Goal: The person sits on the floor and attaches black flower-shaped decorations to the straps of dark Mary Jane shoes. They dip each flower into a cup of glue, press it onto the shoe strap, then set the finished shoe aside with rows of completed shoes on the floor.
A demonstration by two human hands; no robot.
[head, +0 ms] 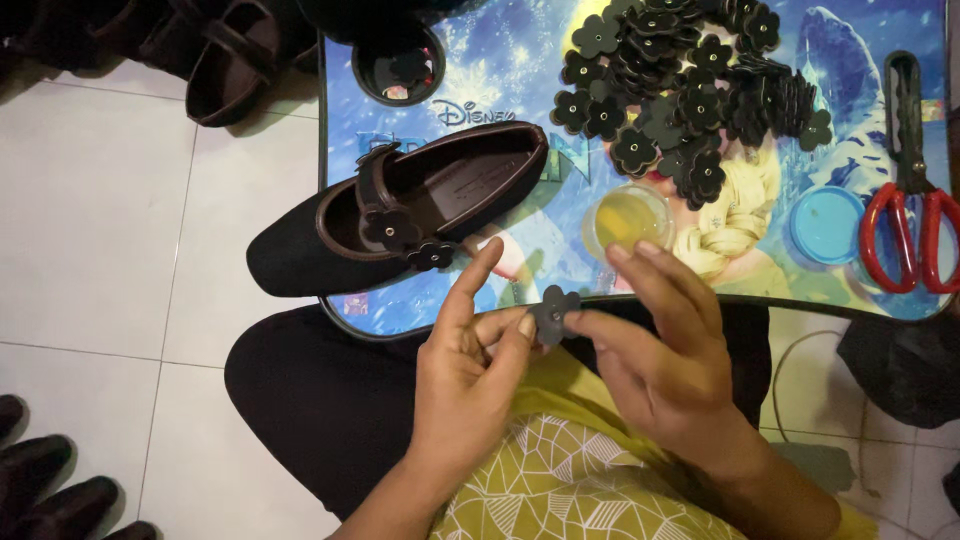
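Holding: you've got one small black flower piece (553,312) pinched between both hands, just above your lap at the near edge of the table (480,55).
Left hand (470,375): thumb and middle fingers curl in and grip the flower's left side, index finger sticks up loose.
Right hand (665,355): thumb tip presses the flower's right side, the other fingers are spread open above it and hold nothing else.
Clear cup (628,218): sits just past your right fingers, with yellowish glue-looking stuff inside.
Blue lid (826,224): lies flat to the right of the cup, near the red-handled scissors (910,190).
Black round dish (398,68): far side of the table, something small is in it, can't tell what.
Shoe (400,205): black strap shoe on the table's left side, two flowers already on the strap.
Flower pile (685,85): a big heap of the same black flowers behind the cup.
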